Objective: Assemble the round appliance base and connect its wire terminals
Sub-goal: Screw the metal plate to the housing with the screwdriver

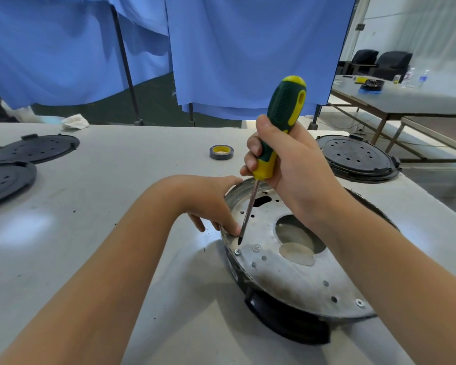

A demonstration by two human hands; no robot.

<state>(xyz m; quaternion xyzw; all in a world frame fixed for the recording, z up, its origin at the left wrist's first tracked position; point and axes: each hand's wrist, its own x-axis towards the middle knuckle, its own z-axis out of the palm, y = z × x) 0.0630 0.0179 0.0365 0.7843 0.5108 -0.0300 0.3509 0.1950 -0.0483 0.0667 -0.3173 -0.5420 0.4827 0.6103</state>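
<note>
— How were the hands placed?

— The screwdriver (274,143) handle was gripped in the right hand (287,164), its tip held just above a screw (237,251). The left hand (211,201) was rested, fingers fairly straight, on the metal base (287,272) rim.

— And the base?

— It was set near the front of the white table (103,233). A tape roll (221,152) was seen beyond it, with black round covers (34,148) left and right.

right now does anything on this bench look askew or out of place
The round base sits tilted, its near edge propped on a black part. The screwdriver tip hovers just above the rim screw, not seated in it.
</note>
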